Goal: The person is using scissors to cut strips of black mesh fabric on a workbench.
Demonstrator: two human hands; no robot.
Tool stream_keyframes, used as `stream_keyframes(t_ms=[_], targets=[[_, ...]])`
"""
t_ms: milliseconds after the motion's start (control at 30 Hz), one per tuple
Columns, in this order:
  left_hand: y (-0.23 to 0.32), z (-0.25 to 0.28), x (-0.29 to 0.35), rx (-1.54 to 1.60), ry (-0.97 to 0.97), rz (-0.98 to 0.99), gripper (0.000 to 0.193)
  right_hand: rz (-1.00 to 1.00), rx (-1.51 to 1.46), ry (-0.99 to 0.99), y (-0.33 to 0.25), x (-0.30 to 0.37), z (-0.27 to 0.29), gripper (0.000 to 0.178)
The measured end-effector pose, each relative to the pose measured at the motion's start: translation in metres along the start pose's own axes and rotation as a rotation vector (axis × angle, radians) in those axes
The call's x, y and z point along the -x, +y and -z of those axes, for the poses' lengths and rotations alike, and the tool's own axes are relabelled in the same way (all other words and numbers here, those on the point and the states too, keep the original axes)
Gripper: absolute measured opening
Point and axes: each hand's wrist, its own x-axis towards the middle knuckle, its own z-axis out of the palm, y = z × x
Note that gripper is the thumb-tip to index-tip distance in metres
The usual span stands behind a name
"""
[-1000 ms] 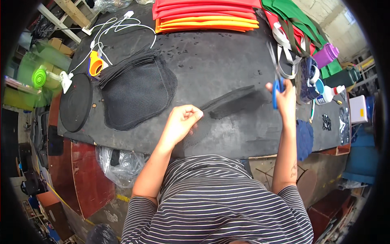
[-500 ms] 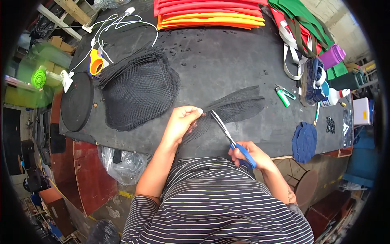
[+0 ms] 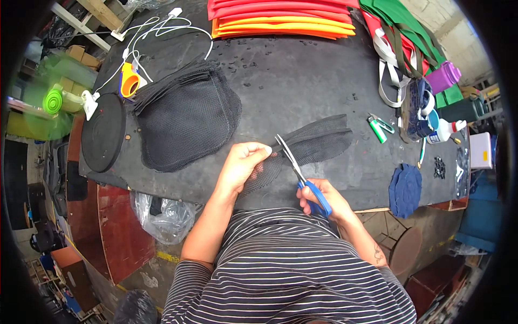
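Note:
My left hand pinches a piece of black mesh fabric between thumb and fingers near its middle. Part of the mesh hangs under that hand, and the rest spreads over the table to the right. In my right hand are scissors with blue handles, my fingers in the loops. Their blades are slightly parted and lie across the mesh, just right of my left fingertips. A stack of black mesh pieces lies farther left.
The dark table carries folded red and orange fabric at the back. A green fan stands left, by a black disc. At right are thread snips, a navy cloth piece, a white bottle and grey straps.
The scissors and my right hand have moved a little up and left, so the blade tips now reach past the mesh's upper edge. My left hand keeps its pinch.

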Motion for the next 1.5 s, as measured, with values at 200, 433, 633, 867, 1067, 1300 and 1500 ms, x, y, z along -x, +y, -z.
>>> stream_keyframes(t_ms=[200,433,633,867,1067,1300,1500], targets=[[-0.004,0.003,-0.001,0.025,-0.009,0.007,0.018,0.004,0.006,0.041,0.000,-0.001,-0.002,0.024],[-0.005,-0.001,0.000,0.024,0.002,0.012,0.019,0.039,0.005,0.027,0.001,-0.001,-0.001,0.021],[-0.004,0.001,0.002,0.018,0.014,0.009,0.017,0.024,0.067,0.027,0.002,0.001,-0.001,0.022],[0.000,-0.005,0.005,0.024,0.107,-0.060,0.019,0.110,0.121,-0.003,0.005,0.001,-0.005,0.028],[-0.001,-0.009,0.007,-0.024,0.114,-0.085,0.020,0.111,0.128,-0.012,0.004,-0.002,-0.009,0.027],[0.001,-0.007,0.008,-0.028,0.095,-0.087,0.020,0.103,0.071,-0.005,0.001,-0.002,-0.010,0.024],[0.003,-0.008,0.011,-0.009,0.088,-0.101,0.020,0.074,0.108,0.068,-0.006,0.002,-0.016,0.023]])
